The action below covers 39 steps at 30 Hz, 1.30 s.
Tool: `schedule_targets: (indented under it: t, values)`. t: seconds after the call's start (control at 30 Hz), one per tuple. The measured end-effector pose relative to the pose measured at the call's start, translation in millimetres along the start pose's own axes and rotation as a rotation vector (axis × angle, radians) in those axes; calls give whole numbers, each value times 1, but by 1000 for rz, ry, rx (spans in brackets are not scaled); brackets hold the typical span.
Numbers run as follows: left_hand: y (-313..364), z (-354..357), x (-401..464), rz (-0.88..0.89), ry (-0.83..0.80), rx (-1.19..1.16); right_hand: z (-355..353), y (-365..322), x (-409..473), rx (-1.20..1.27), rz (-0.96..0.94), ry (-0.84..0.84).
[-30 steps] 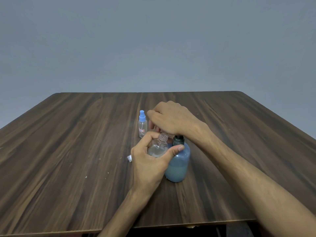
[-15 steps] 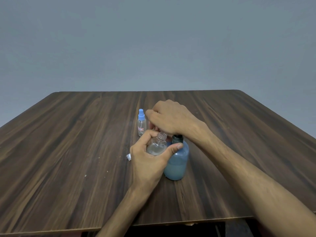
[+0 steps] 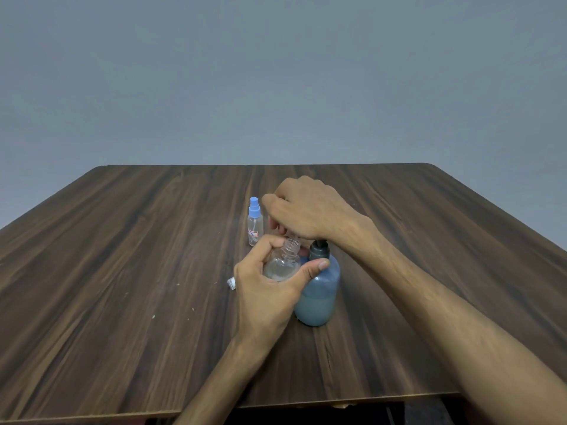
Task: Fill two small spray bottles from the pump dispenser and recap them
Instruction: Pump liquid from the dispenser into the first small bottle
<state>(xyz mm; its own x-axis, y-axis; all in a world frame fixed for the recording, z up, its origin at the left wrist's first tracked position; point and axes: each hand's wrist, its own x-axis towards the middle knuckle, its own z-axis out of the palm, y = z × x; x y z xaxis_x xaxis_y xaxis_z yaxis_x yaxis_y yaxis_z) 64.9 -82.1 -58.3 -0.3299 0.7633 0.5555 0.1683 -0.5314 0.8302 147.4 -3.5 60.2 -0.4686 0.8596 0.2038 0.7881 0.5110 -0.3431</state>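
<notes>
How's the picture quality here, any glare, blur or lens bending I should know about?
Head view: light is soft and even, with no hard shadows or glare on the table. The wide lens splays the table's side edges outward. The open spray bottle in the left hand looks sharp; the label on the capped spray bottle is too small to read.

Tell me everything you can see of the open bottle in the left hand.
The open spray bottle is small, clear plastic, with a bare threaded neck and no cap. The left hand grips its body, holding it roughly upright beside the pump dispenser, neck just under the right hand. Its fill level is unclear.
</notes>
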Motion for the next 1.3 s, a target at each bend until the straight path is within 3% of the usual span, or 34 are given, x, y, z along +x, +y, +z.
schedule_targets:
  t: [1.3]
  values:
    - [-2,0,1,10,-1,0,-2,1,-1,21,16,-27]
